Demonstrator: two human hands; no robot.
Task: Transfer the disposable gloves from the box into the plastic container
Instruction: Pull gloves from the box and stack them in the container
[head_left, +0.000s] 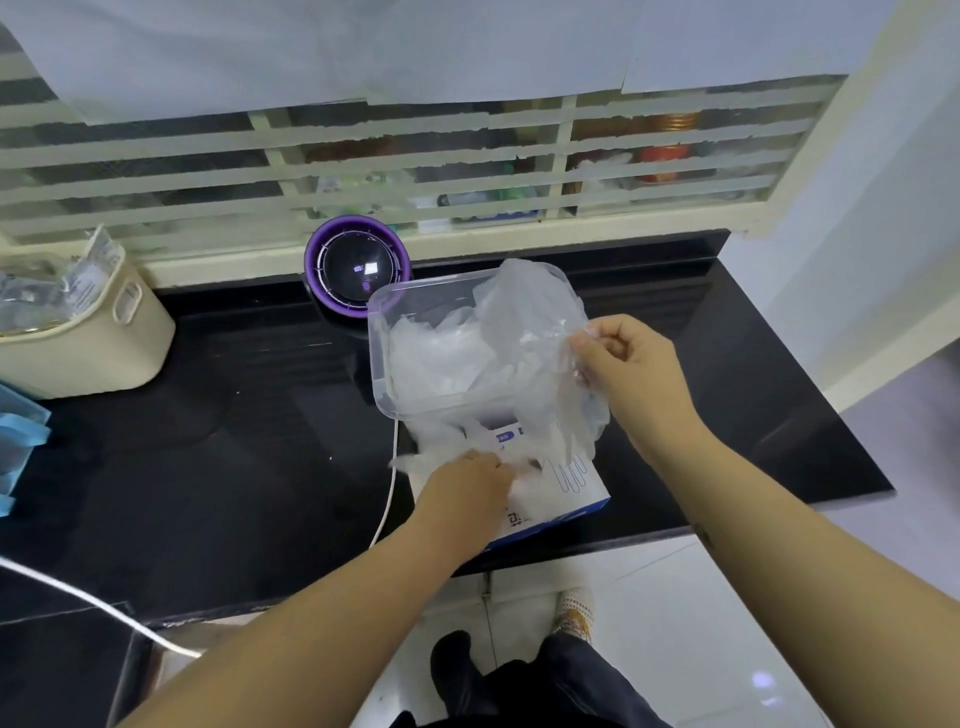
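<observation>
A white and blue glove box lies on the black counter near its front edge. Behind it stands a clear plastic container holding a heap of thin clear gloves. My right hand pinches a clear glove that hangs over the container's right side. My left hand rests on the top of the box, its fingers in the loose gloves spilling from the opening. Whether those fingers grip a glove is hidden.
A round purple and black device stands behind the container. At the left are a cream basket with plastic packets and blue items. A white cable runs along the counter. White floor lies beyond the counter's front edge.
</observation>
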